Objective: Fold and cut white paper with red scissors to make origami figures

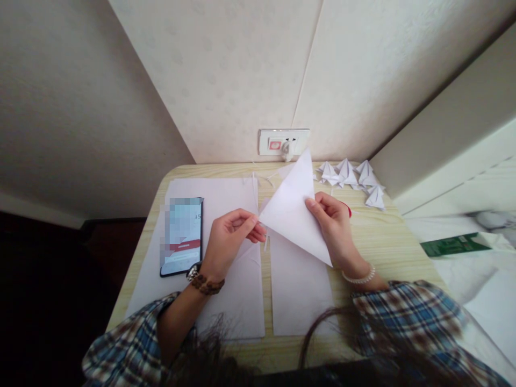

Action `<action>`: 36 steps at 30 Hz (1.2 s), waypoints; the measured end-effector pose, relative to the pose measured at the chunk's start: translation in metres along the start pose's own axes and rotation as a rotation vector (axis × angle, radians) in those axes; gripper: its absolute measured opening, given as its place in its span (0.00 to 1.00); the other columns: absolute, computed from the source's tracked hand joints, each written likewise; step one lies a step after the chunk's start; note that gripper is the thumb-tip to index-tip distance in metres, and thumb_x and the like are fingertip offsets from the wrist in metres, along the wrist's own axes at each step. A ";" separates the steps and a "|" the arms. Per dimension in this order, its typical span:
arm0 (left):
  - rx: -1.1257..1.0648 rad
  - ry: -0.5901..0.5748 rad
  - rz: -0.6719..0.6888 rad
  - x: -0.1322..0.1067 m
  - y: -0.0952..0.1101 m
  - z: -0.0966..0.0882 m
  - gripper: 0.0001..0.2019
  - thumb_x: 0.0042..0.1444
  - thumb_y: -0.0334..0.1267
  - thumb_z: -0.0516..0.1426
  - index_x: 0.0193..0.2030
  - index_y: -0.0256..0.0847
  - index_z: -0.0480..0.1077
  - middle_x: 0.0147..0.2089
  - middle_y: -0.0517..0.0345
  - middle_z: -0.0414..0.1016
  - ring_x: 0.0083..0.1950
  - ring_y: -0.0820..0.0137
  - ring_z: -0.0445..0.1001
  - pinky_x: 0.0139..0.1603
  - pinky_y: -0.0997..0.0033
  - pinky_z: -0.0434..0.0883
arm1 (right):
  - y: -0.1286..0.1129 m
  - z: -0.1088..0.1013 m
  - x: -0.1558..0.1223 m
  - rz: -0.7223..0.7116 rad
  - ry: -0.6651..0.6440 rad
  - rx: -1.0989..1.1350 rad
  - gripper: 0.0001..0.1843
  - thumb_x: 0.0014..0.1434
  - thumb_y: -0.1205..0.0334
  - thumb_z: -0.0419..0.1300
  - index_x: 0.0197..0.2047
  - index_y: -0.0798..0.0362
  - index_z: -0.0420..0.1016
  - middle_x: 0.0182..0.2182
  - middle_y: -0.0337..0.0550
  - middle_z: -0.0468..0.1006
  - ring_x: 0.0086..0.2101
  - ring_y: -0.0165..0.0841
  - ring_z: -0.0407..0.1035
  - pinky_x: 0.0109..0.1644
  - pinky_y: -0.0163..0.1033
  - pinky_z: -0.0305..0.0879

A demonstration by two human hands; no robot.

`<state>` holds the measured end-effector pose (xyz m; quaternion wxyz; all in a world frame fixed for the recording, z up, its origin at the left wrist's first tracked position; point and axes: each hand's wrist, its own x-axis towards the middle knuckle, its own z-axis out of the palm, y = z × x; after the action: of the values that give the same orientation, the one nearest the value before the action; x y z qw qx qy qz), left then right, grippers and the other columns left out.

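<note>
Head view, the paper as dial centre. A white triangular paper sheet (292, 207) is held above a pale wood-grain table (387, 244). At nine o'clock, the left hand (233, 234), nearly closed, pinches its corner; at three, the half-curled right hand (336, 228) grips its edge, thumb uppermost. Farther out at nine, a black-edged rectangular phone (187, 234) lies on white paper sheets (237, 290); at two, small pointed white folded-paper shapes (345, 173).
</note>
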<state>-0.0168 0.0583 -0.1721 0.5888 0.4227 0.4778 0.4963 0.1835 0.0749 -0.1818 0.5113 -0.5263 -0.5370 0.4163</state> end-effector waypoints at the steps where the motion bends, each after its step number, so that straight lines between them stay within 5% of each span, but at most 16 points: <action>1: -0.003 0.003 -0.003 0.000 0.000 0.000 0.07 0.52 0.36 0.61 0.25 0.38 0.73 0.22 0.61 0.79 0.21 0.74 0.76 0.25 0.77 0.72 | 0.000 0.000 0.000 -0.017 0.001 -0.013 0.17 0.60 0.52 0.59 0.24 0.51 0.60 0.18 0.31 0.56 0.17 0.24 0.48 0.18 0.31 0.43; 8: -0.040 0.039 0.023 0.000 0.000 0.001 0.05 0.53 0.37 0.61 0.32 0.38 0.76 0.22 0.61 0.79 0.22 0.73 0.77 0.25 0.77 0.71 | 0.000 -0.006 -0.002 -0.285 0.064 -0.194 0.15 0.59 0.56 0.60 0.24 0.52 0.68 0.16 0.31 0.59 0.17 0.25 0.50 0.19 0.32 0.44; 16: -0.101 0.086 0.070 -0.003 0.004 0.002 0.06 0.54 0.39 0.61 0.31 0.40 0.76 0.32 0.59 0.82 0.32 0.73 0.79 0.33 0.79 0.72 | -0.003 -0.019 -0.006 -0.770 0.069 -0.450 0.07 0.60 0.63 0.60 0.37 0.47 0.80 0.23 0.37 0.76 0.24 0.30 0.67 0.28 0.37 0.61; 23: -0.158 -0.033 -0.151 -0.003 0.004 0.003 0.19 0.54 0.52 0.57 0.40 0.37 0.74 0.26 0.55 0.79 0.25 0.69 0.76 0.28 0.73 0.72 | -0.013 -0.017 -0.015 -1.154 0.039 -0.630 0.11 0.57 0.70 0.64 0.41 0.45 0.79 0.31 0.38 0.76 0.31 0.30 0.67 0.36 0.40 0.63; 27: -0.152 -0.065 -0.198 -0.004 0.005 0.004 0.19 0.51 0.46 0.62 0.47 0.38 0.72 0.28 0.57 0.79 0.27 0.71 0.75 0.28 0.75 0.70 | -0.016 -0.010 -0.020 -1.354 -0.094 -0.719 0.10 0.54 0.69 0.67 0.38 0.45 0.79 0.32 0.35 0.77 0.33 0.29 0.70 0.36 0.36 0.68; 30: -0.154 -0.023 -0.171 -0.003 0.005 0.002 0.21 0.48 0.38 0.65 0.49 0.39 0.70 0.26 0.62 0.78 0.27 0.73 0.74 0.29 0.79 0.68 | -0.015 -0.007 -0.021 -1.244 -0.150 -0.747 0.13 0.58 0.68 0.63 0.43 0.41 0.78 0.37 0.37 0.77 0.38 0.32 0.71 0.42 0.40 0.69; 36: -0.173 0.099 -0.083 0.002 0.002 -0.001 0.18 0.47 0.36 0.65 0.45 0.38 0.72 0.28 0.61 0.79 0.32 0.73 0.76 0.37 0.76 0.70 | -0.010 -0.004 -0.010 -0.676 0.088 -0.485 0.20 0.59 0.66 0.60 0.55 0.44 0.68 0.48 0.48 0.69 0.50 0.42 0.64 0.51 0.50 0.65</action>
<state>-0.0181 0.0611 -0.1706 0.6189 0.3250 0.4788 0.5311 0.1852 0.0635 -0.1726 0.5027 -0.4431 -0.7395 0.0636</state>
